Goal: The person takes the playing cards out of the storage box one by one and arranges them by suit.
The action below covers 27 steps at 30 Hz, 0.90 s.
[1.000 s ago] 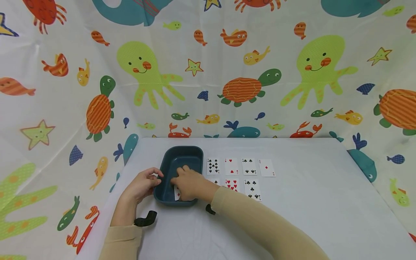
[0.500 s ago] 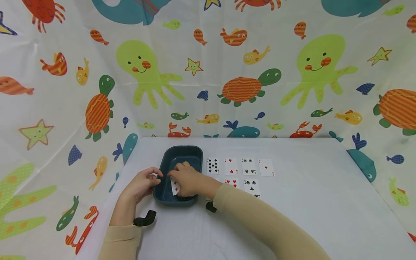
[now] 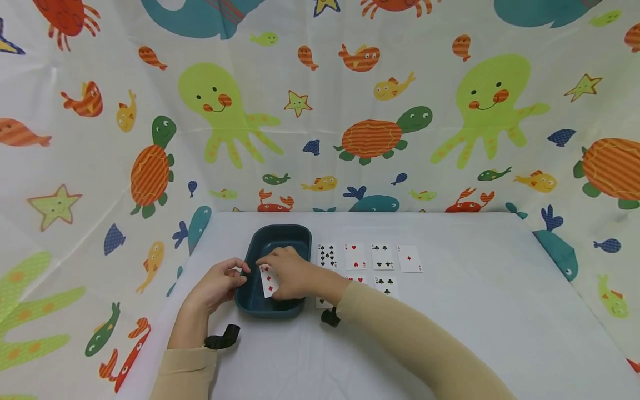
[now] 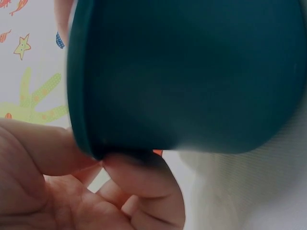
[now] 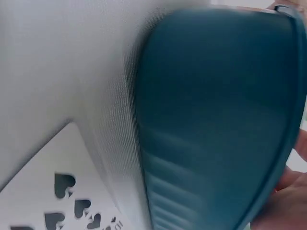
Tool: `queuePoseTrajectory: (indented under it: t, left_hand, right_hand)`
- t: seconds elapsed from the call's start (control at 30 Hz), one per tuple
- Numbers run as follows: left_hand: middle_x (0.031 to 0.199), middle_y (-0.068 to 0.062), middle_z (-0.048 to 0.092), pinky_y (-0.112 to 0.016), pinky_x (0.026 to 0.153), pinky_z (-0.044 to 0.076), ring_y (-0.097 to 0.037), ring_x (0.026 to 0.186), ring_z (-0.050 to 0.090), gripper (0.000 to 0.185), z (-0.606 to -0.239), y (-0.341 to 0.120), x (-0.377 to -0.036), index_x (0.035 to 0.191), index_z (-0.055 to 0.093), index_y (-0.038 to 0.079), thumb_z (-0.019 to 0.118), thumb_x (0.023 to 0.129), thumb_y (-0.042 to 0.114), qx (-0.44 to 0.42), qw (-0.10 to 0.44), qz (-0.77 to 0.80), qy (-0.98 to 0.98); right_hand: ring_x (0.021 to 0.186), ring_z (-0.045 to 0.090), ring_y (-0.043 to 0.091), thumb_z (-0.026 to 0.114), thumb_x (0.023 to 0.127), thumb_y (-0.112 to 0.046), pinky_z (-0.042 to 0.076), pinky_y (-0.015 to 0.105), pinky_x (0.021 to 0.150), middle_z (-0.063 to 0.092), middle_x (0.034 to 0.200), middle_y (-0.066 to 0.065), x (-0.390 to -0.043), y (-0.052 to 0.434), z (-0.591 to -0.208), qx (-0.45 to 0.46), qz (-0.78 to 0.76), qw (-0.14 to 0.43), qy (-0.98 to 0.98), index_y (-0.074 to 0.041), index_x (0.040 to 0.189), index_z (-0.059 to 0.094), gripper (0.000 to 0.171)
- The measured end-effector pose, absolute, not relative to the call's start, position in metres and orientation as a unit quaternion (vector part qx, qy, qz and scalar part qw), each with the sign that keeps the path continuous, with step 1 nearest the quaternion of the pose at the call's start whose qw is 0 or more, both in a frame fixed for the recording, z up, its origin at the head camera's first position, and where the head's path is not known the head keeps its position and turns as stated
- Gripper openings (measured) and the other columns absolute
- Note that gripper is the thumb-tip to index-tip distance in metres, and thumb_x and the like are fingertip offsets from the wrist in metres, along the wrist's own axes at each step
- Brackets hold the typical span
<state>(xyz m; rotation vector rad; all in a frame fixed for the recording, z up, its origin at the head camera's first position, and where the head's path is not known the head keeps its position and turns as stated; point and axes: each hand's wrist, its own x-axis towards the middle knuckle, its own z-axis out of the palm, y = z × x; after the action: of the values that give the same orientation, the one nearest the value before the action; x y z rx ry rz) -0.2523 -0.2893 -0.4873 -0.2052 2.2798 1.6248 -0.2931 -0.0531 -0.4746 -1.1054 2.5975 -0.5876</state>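
Observation:
A dark blue-green plastic tray (image 3: 270, 312) stands on the left part of the table. My left hand (image 3: 220, 283) pinches its left rim between thumb and fingers; the left wrist view shows the thumb and a finger meeting at the tray's edge. Reaching in from the right, my right hand (image 3: 296, 275) holds a diamonds playing card (image 3: 268, 282), tilted face up inside the tray. That hand covers part of the card and whatever lies beneath it. In the right wrist view, a spades card (image 5: 67, 187) lies on the table beside the tray's outer wall.
Right of the tray, face-up cards lie in two rows, among them a two of hearts (image 3: 355, 256), a four of clubs (image 3: 383, 257), an ace of diamonds (image 3: 409, 259) and a five of clubs (image 3: 386, 285). My right forearm partly covers the front row. A sea-animal cloth hangs behind.
My right hand has lifted the diamonds card up from the tray's bottom, so more of its face shows. The left hand stays at the rim.

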Motion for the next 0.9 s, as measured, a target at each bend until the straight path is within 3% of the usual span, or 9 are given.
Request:
queuePoseTrajectory:
  t: [0.5, 0.9]
  left_hand:
    - [0.081, -0.002, 0.052, -0.032, 0.069, 0.055, -0.02, 0.078, 0.059, 0.02, -0.487, -0.288, -0.254, 0.125, 0.061, 0.001, 0.058, 0.105, 0.003, -0.074, 0.165, 0.579, 0.795]
    - [0.083, -0.003, 0.051, -0.032, 0.071, 0.055, -0.021, 0.081, 0.059, 0.021, -0.489, -0.29, -0.255, 0.127, 0.061, 0.002, 0.057, 0.106, 0.004, -0.082, 0.174, 0.573, 0.797]
  right_hand:
    - [0.144, 0.043, 0.023, 0.091, 0.084, -0.03, 0.055, 0.039, 0.107, 0.051, 0.16, -0.002, -0.287, 0.001, -0.456, -0.33, -0.3, 0.104, 0.889, -0.028, 0.164, 0.041, 0.095]
    - [0.151, 0.042, 0.024, 0.093, 0.081, -0.027, 0.053, 0.051, 0.113, 0.05, 0.163, -0.003, -0.276, 0.054, -0.459, -0.283, -0.335, 0.097, 0.894, -0.029, 0.163, 0.045, 0.095]
